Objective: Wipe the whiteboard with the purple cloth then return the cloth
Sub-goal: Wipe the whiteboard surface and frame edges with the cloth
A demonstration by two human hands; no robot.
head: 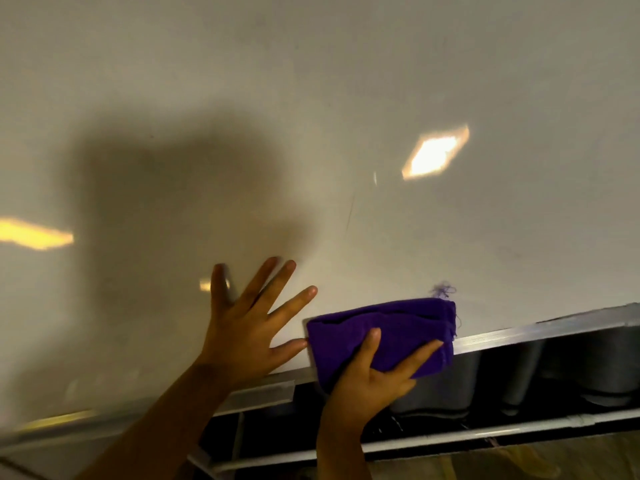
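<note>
The whiteboard (311, 98) fills most of the view, glossy, with light reflections and a faint dark streak near its middle. A folded purple cloth (391, 327) lies flat against the board's lower edge, loose threads sticking up at its top right corner. My right hand (374, 382) grips the cloth from below, thumb and fingers spread over its front. My left hand (249, 327) is pressed flat on the board just left of the cloth, fingers spread wide, holding nothing; its thumb tip nearly touches the cloth.
An aluminium frame rail (536, 332) runs along the board's bottom edge. Below it are dark grey bins (606, 368) and a lower metal bar (450, 436) of the stand. My shadow falls on the board's left half.
</note>
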